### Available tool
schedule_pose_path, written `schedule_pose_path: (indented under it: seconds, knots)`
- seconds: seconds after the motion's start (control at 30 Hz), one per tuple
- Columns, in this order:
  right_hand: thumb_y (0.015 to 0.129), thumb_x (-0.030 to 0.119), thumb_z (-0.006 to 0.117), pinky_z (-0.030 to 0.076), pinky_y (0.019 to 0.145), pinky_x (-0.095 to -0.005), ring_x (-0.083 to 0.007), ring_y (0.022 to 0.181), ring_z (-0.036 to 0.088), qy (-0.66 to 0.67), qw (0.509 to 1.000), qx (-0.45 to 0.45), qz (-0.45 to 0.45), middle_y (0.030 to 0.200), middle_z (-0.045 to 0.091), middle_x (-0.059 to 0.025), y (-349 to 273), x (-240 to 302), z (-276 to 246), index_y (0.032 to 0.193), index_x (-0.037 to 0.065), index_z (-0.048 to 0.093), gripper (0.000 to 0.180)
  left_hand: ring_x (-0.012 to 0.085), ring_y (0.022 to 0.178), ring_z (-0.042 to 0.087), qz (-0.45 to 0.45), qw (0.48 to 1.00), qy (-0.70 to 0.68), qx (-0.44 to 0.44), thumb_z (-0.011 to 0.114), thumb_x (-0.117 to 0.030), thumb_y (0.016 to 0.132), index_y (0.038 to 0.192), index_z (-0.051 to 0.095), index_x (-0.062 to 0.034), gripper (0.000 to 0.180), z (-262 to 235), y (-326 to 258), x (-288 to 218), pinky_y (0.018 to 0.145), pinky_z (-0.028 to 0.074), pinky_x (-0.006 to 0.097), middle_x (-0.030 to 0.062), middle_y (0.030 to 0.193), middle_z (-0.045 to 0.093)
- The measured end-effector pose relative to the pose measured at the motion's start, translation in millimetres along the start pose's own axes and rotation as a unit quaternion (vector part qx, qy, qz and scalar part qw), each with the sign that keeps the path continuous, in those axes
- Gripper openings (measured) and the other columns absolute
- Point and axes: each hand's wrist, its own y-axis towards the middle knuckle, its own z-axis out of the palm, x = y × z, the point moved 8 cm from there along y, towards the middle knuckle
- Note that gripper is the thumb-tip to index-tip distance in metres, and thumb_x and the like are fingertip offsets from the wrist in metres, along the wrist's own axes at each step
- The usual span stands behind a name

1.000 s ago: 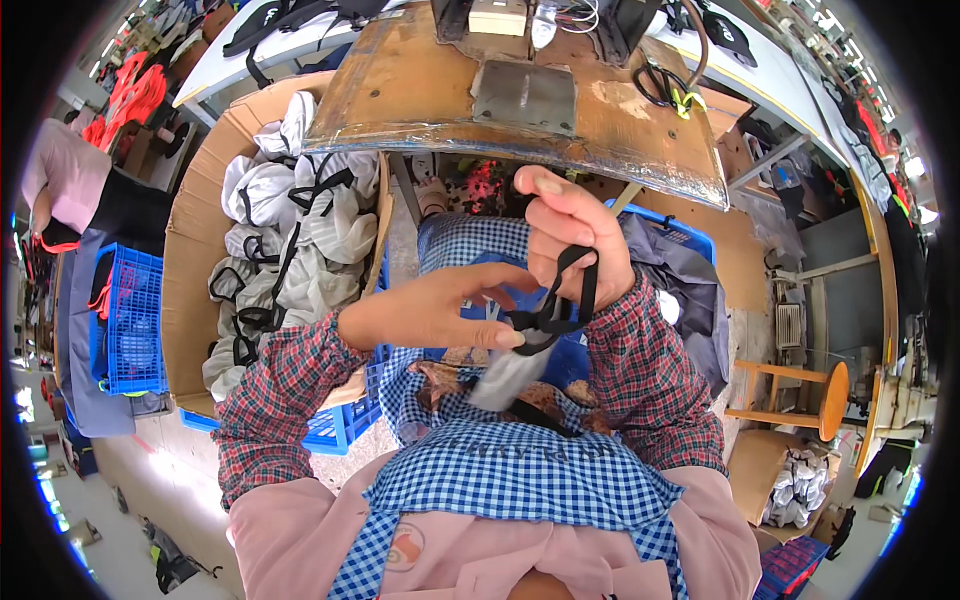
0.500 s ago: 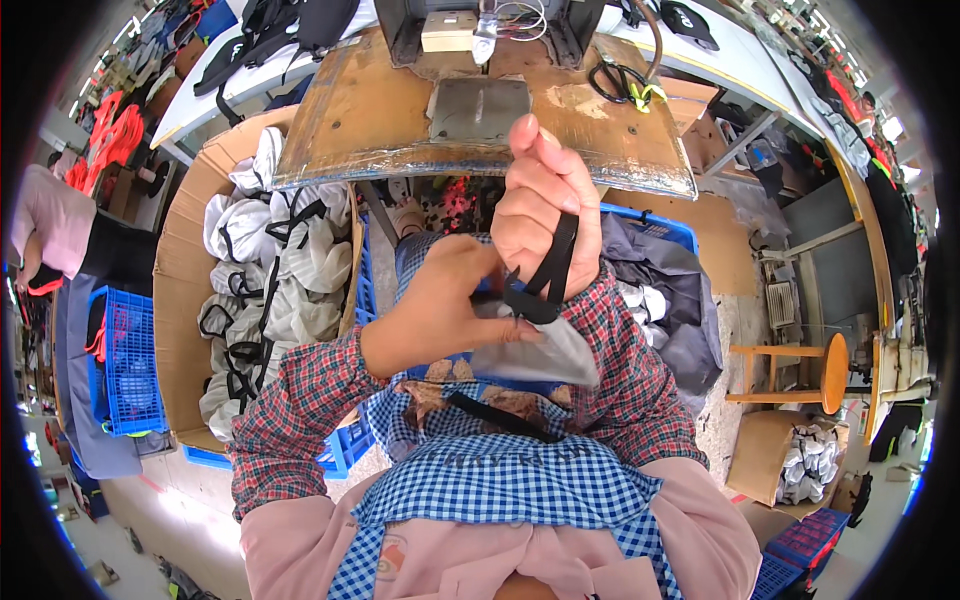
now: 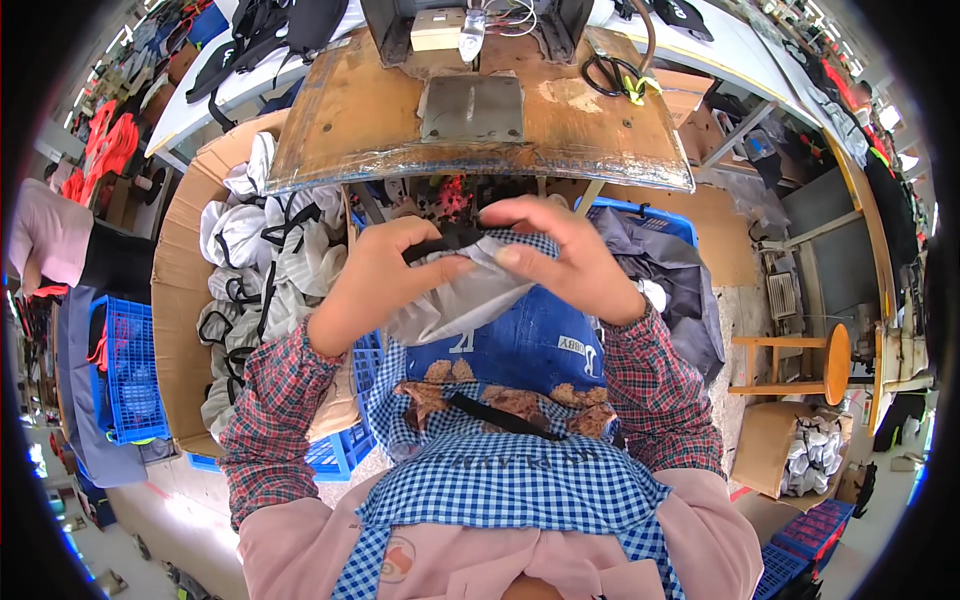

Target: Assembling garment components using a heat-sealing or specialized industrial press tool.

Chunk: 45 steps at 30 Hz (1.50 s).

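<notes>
Above my lap, my left hand (image 3: 365, 280) grips a thin, see-through whitish-grey fabric piece with black trim (image 3: 460, 303) between thumb and bent fingers. Its black edge shows along the top, and the pale cloth hangs below my left thumb. My right hand (image 3: 585, 262) has the other end of that edge, thumb on the cloth and fingers curved over the far side. What lies under those fingers is hidden. A blue checked apron (image 3: 500, 480) with a dark blue panel covers my lap beneath the cloth.
A worn wooden machine table (image 3: 380, 110) with a metal plate stands ahead. At left, a large cardboard box (image 3: 185, 300) holds many similar black-trimmed pieces. Grey cloth (image 3: 665, 270) fills a blue crate at right, near a wooden stool (image 3: 836, 365). Another person's arm (image 3: 60, 235) reaches in at far left.
My right hand has come down from its raised position near the table edge, and the black strap around it has slipped off. My hands have moved apart, with the fabric now stretched between them.
</notes>
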Motion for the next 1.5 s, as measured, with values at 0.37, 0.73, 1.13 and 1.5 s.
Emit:
schedule_pose_path:
  seconds: [0.37, 0.73, 1.13, 1.5]
  knots:
    - [0.096, 0.016, 0.053, 0.053, 0.064, -0.026, -0.0141, 0.072, 0.064, 0.515, 0.77, -0.161, 0.341, 0.085, 0.064, -0.0089, 106.0, -152.9, 28.7, 0.12, -0.003, 0.054, 0.03, 0.0269, 0.071, 0.062, -0.039, 0.99, 0.109, -0.075, 0.082, -0.03, 0.073, 0.093, 0.057, -0.0005, 0.044, -16.8, -12.8, 3.9, 0.066, 0.049, 0.035, 0.0143, 0.076, 0.061]
    - [0.097, 0.02, 0.057, 0.05, 0.064, -0.0219, -0.0071, 0.071, 0.059, 0.237, 0.926, 0.157, 0.248, 0.087, 0.063, -0.0009, 73.9, -45.0, 49.3, 0.112, 0.003, 0.064, 0.024, 0.0078, 0.068, 0.053, -0.059, 0.997, 0.031, -0.025, 0.081, -0.02, 0.073, 0.09, 0.065, 0.0033, 0.032, -44.9, -13.3, 20.4, 0.063, 0.044, 0.025, 0.0039, 0.075, 0.063]
    - [0.099, 0.018, 0.048, 0.053, 0.065, -0.0257, -0.0131, 0.073, 0.062, 0.282, 0.914, 0.036, 0.289, 0.084, 0.062, -0.006, 97.1, -82.3, 58.2, 0.124, 0.001, 0.055, 0.031, 0.0097, 0.071, 0.056, -0.07, 0.996, 0.031, 0.055, 0.079, -0.023, 0.074, 0.09, 0.067, 0.0025, 0.033, -18.7, -16.0, 34.0, 0.065, 0.046, 0.026, 0.0046, 0.078, 0.064]
    - [0.096, 0.014, 0.051, 0.05, 0.06, -0.0219, -0.0097, 0.067, 0.06, 0.392, 0.842, 0.185, 0.321, 0.077, 0.059, -0.0021, 79.6, -68.2, 92.9, 0.109, 0.0, 0.062, 0.022, 0.0182, 0.068, 0.061, -0.094, 0.995, 0.034, -0.001, 0.081, -0.032, 0.072, 0.09, 0.067, 0.0035, 0.042, -51.3, -22.3, 43.2, 0.063, 0.047, 0.032, 0.0119, 0.073, 0.063]
